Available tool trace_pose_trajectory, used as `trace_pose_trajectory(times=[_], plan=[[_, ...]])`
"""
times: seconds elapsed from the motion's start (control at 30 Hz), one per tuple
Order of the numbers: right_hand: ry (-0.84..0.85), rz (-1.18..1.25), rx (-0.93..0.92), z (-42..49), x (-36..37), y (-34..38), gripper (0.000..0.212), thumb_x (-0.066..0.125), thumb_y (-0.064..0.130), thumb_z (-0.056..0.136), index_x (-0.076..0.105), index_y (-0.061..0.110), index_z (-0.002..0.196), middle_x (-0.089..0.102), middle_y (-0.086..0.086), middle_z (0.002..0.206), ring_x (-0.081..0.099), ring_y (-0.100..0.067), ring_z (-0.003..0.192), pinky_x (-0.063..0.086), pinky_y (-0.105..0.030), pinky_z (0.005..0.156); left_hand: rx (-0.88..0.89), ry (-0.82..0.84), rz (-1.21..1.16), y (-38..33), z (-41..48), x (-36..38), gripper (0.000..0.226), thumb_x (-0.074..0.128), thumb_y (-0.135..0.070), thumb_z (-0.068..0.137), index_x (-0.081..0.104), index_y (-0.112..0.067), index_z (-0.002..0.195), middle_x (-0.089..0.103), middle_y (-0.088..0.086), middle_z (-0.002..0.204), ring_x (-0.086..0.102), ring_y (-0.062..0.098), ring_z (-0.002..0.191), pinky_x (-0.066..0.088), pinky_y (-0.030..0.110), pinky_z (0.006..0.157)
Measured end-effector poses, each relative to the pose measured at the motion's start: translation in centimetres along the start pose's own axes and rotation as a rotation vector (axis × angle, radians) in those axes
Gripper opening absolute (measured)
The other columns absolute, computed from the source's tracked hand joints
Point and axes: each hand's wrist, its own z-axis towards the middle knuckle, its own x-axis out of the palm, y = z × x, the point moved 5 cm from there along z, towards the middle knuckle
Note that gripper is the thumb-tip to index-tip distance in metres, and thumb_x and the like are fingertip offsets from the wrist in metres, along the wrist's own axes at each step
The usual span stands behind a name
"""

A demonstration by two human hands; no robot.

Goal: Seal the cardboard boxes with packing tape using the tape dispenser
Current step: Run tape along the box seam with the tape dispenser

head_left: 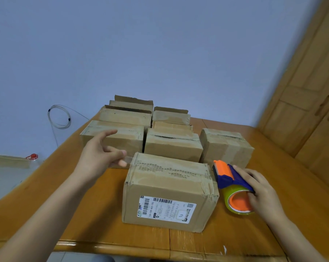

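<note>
Nearest me, the wooden table point(95, 220) fills the lower frame. Cardboard boxes point(172, 148) crowd mid-frame, with the labelled box point(169, 186) front and centre. I see my left hand point(99, 154) spread and holding nothing by its upper-left corner. My right hand point(263, 191) grips the tape dispenser point(229, 178) just right of it.

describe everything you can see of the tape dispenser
The tape dispenser has a blue plastic body, an orange cap at its head and an orange core carrying a roll of yellowish clear tape. It lies tilted just right of the nearest box, head pointing away, the roll apparently resting on the wooden table. The right hand grips it from the right, fingers curled over the body. Whether it touches the box is unclear.
</note>
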Motion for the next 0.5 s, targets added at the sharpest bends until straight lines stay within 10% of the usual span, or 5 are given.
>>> trace_pose_trajectory(times=[0.5], plan=[[0.012, 0.047, 0.092, -0.3, 0.6, -0.3, 0.111, 0.065, -0.021, 0.072, 0.022, 0.054, 0.140, 0.052, -0.004, 0.121, 0.043, -0.012, 0.108, 0.049, -0.022, 0.062, -0.258, 0.075, -0.082, 4.8, 0.2, 0.6, 0.059, 0.069, -0.006, 0.083, 0.043, -0.013, 0.136, 0.070, 0.011, 0.066, 0.066, 0.014, 0.058, 0.059, 0.031, 0.066]])
